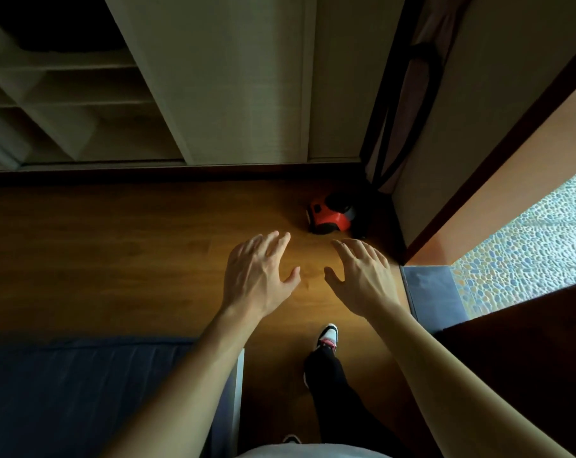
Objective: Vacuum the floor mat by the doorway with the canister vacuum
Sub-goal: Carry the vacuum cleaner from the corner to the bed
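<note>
A small red and black canister vacuum (332, 216) sits on the wooden floor in the corner by the door frame. Its dark hose (398, 123) rises along the wall behind it. A grey-blue floor mat (433, 297) lies at the doorway threshold on the right, partly hidden by my right forearm. My left hand (258, 276) and my right hand (362, 276) are stretched out in front of me above the floor, fingers spread, holding nothing. Both hands are short of the vacuum.
A white wardrobe with open shelves (82, 104) and sliding doors fills the far wall. A blue-covered bed (82, 391) is at the lower left. A pebble-tiled floor (527, 246) lies beyond the doorway. My foot in a sneaker (328, 337) stands on the wood floor.
</note>
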Tool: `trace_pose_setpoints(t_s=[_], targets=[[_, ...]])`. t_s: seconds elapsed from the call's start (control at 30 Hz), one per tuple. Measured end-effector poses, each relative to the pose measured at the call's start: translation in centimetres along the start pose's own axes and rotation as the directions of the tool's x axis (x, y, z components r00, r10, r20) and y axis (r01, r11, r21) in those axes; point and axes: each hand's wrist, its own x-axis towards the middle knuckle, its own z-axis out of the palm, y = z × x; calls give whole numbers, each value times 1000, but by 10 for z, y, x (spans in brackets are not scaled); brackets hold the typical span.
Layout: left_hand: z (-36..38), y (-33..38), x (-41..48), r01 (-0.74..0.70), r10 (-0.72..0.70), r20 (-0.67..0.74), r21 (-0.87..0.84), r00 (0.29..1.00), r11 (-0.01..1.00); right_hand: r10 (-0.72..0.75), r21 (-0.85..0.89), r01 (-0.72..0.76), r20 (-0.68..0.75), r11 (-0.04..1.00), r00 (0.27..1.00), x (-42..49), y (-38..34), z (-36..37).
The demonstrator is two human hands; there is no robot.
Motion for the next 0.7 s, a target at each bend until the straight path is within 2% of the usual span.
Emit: trace_pose_setpoints(t_s=[0.17,0.43,0.7], targets=[[9,8,86,-49,46,70,48,996,998,6,35,-5,-22,999,1000,80,29,3],[16,25,231,-25,23,59,26,998,999,-7,24,8,-25,1000,1000,211,84,-5],[21,19,321,-5,4,65,7,998,1000,7,73,-6,-13,997,1000,297,110,-1]])
